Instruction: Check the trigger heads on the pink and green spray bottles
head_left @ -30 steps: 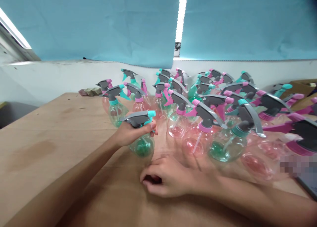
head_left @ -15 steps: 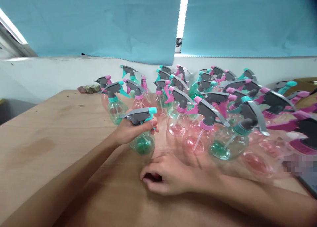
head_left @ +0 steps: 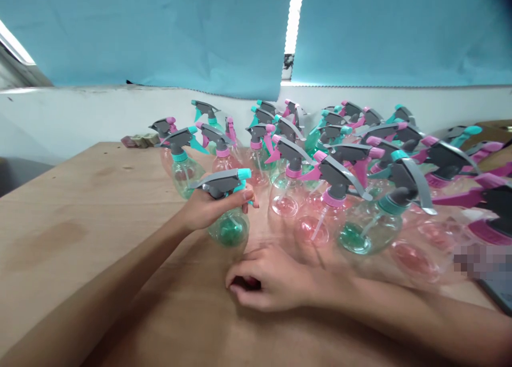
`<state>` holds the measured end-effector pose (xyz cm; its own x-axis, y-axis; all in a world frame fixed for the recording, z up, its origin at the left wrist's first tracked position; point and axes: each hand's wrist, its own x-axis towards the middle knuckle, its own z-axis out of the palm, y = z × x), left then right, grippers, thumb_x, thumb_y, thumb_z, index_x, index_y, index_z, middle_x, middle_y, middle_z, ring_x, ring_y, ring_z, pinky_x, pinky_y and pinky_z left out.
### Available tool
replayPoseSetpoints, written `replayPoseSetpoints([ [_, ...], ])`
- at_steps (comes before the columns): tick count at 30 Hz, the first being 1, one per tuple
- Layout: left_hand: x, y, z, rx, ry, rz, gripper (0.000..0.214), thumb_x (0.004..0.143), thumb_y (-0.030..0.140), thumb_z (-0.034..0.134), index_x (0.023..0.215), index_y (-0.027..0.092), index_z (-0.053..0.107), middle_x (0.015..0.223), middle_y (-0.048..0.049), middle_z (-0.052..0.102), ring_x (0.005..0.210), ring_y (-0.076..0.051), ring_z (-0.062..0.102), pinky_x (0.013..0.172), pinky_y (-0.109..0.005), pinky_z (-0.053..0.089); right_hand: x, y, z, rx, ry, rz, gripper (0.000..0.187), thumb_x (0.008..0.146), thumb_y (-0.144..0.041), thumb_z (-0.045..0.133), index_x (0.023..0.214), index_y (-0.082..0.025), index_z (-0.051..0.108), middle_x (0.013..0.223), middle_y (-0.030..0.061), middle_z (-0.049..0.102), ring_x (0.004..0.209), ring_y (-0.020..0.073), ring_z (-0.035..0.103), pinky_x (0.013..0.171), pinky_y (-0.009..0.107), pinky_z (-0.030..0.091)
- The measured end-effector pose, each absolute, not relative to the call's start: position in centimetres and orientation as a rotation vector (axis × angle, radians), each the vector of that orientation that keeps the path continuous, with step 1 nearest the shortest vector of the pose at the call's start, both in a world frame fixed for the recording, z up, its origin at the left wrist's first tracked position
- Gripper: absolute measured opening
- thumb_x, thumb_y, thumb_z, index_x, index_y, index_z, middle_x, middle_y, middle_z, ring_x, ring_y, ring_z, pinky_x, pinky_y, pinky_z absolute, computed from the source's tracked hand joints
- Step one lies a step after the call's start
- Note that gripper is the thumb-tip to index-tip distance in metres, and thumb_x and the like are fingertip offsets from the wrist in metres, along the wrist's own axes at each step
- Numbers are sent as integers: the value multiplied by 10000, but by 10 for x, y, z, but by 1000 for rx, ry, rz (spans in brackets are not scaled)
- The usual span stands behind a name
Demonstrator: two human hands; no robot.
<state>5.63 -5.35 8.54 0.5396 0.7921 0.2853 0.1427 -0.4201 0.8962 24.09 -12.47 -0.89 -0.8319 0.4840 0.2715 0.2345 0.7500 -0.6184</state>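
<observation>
My left hand (head_left: pixel 208 209) is wrapped round the neck of a green spray bottle (head_left: pixel 229 229) with a grey and teal trigger head, standing on the wooden table (head_left: pixel 80 223). My right hand (head_left: pixel 268 284) rests on the table just in front of that bottle, its fingers curled loosely under the palm, with nothing visible in them. Several more spray bottles (head_left: pixel 332 196), pink and green with grey trigger heads, stand crowded behind and to the right of both hands.
A white wall ledge (head_left: pixel 80 116) runs behind the table under blue sheeting. A small crumpled object (head_left: pixel 140 140) lies at the table's far left corner. A dark flat object (head_left: pixel 498 297) sits at the right edge.
Hands and bottle stay almost where they were. The view has tilted slightly, so everything sits a little higher in the picture.
</observation>
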Motion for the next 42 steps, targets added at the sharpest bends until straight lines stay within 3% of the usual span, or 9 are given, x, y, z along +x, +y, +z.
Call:
replayPoseSetpoints([
  [34,52,-50,79,1867,715,915,350,959,470,752,780,170,730,827,-56,775,710,-153,690,705,-266,583,241,-124,-11,-533,-2515,829,198,972,-250,595,1072,-207,760,883,17,779,763,136,690,741,241,490],
  [42,54,-51,81,1880,734,916,370,960,494,741,783,170,716,750,-34,707,734,-171,707,731,-284,586,241,-125,-8,-527,-2507,836,196,974,-240,585,1065,-198,754,877,18,772,756,132,684,728,234,487],
])
